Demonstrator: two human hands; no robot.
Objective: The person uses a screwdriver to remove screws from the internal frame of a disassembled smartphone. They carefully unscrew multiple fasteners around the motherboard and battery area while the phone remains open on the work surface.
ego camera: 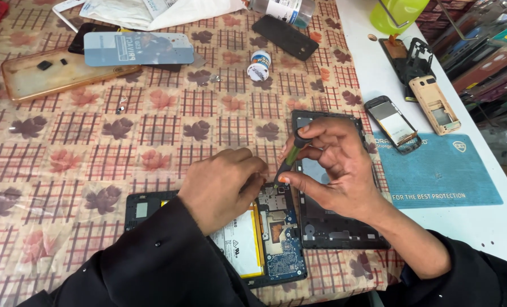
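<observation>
An opened phone point(276, 239) lies near the table's front edge, its white battery and blue circuit board exposed. My left hand point(222, 185) rests on its upper part, fingers curled against the board. My right hand point(333, 165) grips a small green-handled screwdriver point(290, 159), tip pointing down at the top of the board. A black phone frame point(333, 227) lies beside the phone, partly under my right hand and wrist.
A teal mat point(441, 170) lies at right with a small dismantled phone point(393, 125) on its edge and a beige one point(435, 105) behind. A clear phone case point(54, 74), screen protector point(137, 48), small white jar point(259, 65) and black cover point(284, 37) sit farther back.
</observation>
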